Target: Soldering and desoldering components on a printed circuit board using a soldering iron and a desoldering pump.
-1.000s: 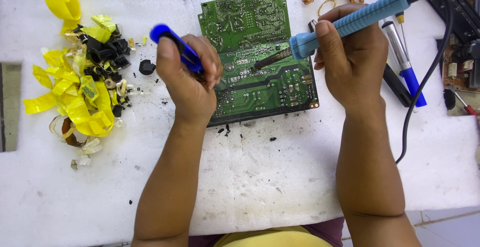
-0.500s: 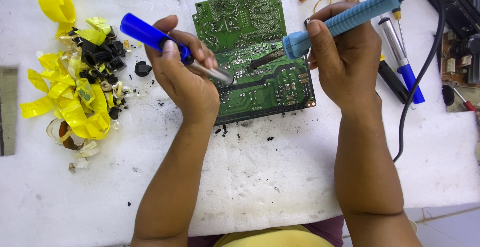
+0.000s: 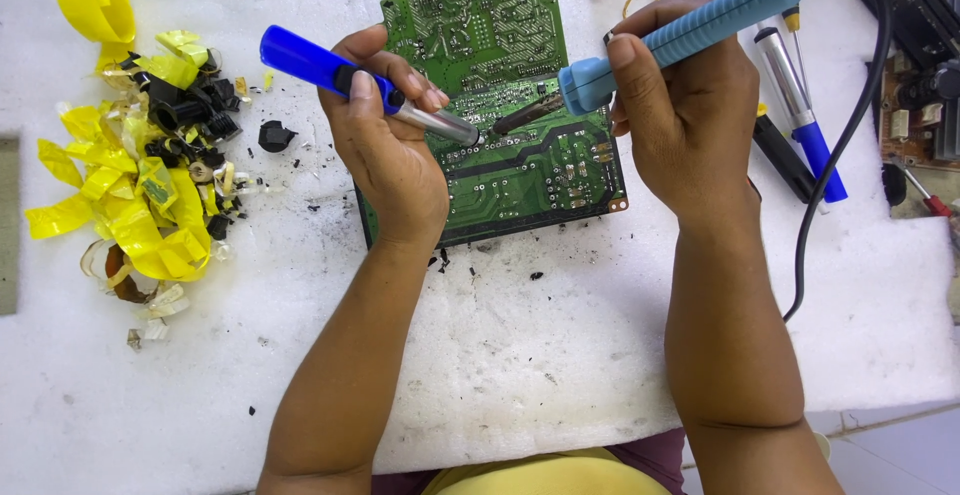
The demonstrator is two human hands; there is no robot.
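We look down from a head camera at a white foam worktop and count one green circuit board, two hands and two tools at work.

The circuit board lies solder side up at the middle of the worktop's far edge, its long axis running from near to far and tilted slightly.

Our left hand has its fingers clamped around one blue desoldering pump. The pump's long axis runs from far left down to the right, and its metal nozzle points right, onto the middle of the board.

Our right hand has its fingers wrapped tight around one light blue soldering iron. The iron's long axis runs from far right down to the left, and its dark tip points left. The two tips nearly meet on the board. One black cord trails from the iron toward the right edge.

Half a second earlier the pump's nozzle sat a little further left on the board, and it has since closed in on the iron's tip.

By the left edge lies one heap of yellow tape scraps mixed with small black parts. Near the far right corner rests a second desoldering pump, silver and blue, with a black tool beside it.
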